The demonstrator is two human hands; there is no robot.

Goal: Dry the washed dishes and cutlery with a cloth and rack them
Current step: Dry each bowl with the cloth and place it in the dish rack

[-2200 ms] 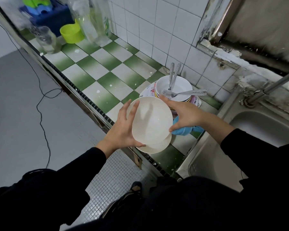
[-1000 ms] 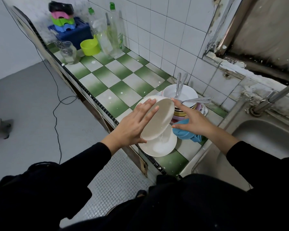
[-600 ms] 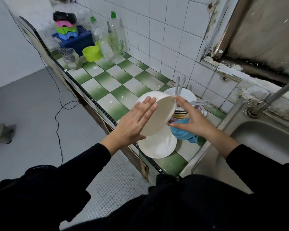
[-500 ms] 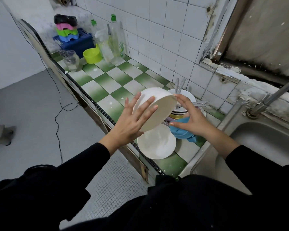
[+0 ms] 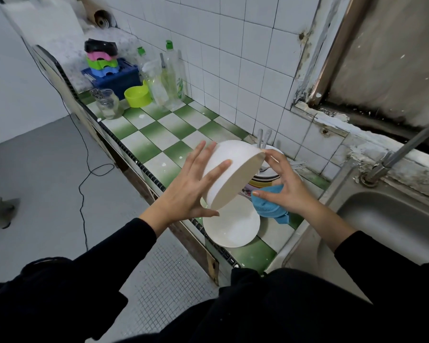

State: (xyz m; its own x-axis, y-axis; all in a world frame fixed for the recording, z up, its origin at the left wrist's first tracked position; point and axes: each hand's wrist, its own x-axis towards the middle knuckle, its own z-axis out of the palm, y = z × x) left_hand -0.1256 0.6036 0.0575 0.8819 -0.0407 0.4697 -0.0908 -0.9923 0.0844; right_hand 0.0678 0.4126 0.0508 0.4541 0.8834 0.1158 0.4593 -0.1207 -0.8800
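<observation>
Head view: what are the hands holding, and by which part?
The white bowl, tilted, pressed between the left hand, straight fingers on its outer wall, and the right hand, fingers at its rim. Whether it grips the blue cloth is unclear.

The bowl (image 5: 233,174) hides most of the stack (image 5: 265,178) and all but the cutlery (image 5: 264,137) handles. The bowl's inside faces away. The plate (image 5: 233,226) has its far edge under the bowl. The cloth (image 5: 270,206) is partly behind the right hand (image 5: 287,189); gripped or lying loose, can't tell. The tap (image 5: 406,149) and sink (image 5: 394,219) are cut off at the right edge. Labels on the bottles (image 5: 174,78) are unreadable.
</observation>
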